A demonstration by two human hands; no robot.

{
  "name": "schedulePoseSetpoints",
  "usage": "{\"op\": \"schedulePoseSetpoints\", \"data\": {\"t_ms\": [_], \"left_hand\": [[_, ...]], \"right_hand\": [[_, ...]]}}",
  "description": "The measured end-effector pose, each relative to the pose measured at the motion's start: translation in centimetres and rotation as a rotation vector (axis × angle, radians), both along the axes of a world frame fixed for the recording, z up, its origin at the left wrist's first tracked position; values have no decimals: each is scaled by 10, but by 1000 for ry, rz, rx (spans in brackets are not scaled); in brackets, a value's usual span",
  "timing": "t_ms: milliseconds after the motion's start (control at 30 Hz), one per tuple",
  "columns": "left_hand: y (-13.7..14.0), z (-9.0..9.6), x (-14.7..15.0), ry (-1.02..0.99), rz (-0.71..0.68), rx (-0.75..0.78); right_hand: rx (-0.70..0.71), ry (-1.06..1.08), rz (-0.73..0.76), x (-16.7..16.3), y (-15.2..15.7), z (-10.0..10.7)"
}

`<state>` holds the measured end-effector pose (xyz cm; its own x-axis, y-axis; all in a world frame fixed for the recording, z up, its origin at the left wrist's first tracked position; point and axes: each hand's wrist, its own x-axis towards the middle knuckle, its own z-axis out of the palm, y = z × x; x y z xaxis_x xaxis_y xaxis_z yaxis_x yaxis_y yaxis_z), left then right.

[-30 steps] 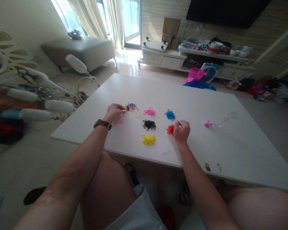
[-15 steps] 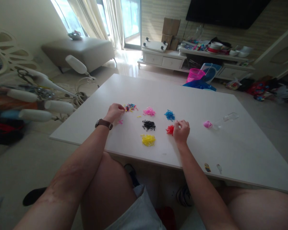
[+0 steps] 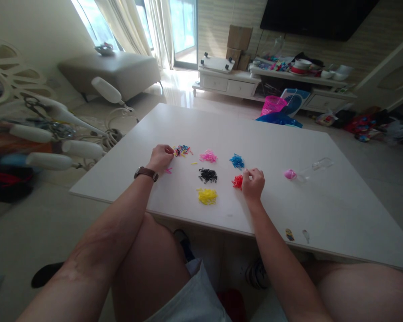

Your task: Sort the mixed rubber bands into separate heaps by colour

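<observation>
On the white table (image 3: 127, 179), my left hand (image 3: 161, 157) pinches at the left edge of a mixed-colour pile of small rubber bands (image 3: 182, 150); what its fingertips hold is too small to make out. A few magenta bands (image 3: 168, 170) lie just below that hand. My right hand (image 3: 254, 182) rests with curled fingers beside the red bands (image 3: 237, 181), partly covering them. Whether it holds a band is hidden. Sorted heaps stand between the hands: pink bands (image 3: 208, 155), black bands (image 3: 207, 175), yellow bands (image 3: 207, 196) and blue bands (image 3: 237, 161).
A clear container with a pink lid (image 3: 290, 174) lies on the table's right side. Two small flat pieces, one a yellow cartoon figure (image 3: 289, 234), lie by the front edge. A lone yellow band (image 3: 194, 163) sits near the pink heap. A lamp (image 3: 74, 120) stands left.
My left hand has shifted very slightly left along the mixed pile's edge. The right hand stays almost in place by the red bands.
</observation>
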<state>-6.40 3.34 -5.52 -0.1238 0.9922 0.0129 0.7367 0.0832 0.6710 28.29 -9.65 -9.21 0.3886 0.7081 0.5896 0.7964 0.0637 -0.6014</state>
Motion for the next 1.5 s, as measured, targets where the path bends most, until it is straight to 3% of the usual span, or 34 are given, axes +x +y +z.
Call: {"op": "schedulePoseSetpoints", "data": {"t_ms": [733,1233,1500], "left_hand": [[8,-6,-17,-51,92,148],[1,-3,-9,-24,-106,50],[-2,6,-18,-73,-128,7]], "right_hand": [[2,1,11,1,1,-2],[-13,5,14,-1,1,-1],[-8,12,25,0,1,-2]]}}
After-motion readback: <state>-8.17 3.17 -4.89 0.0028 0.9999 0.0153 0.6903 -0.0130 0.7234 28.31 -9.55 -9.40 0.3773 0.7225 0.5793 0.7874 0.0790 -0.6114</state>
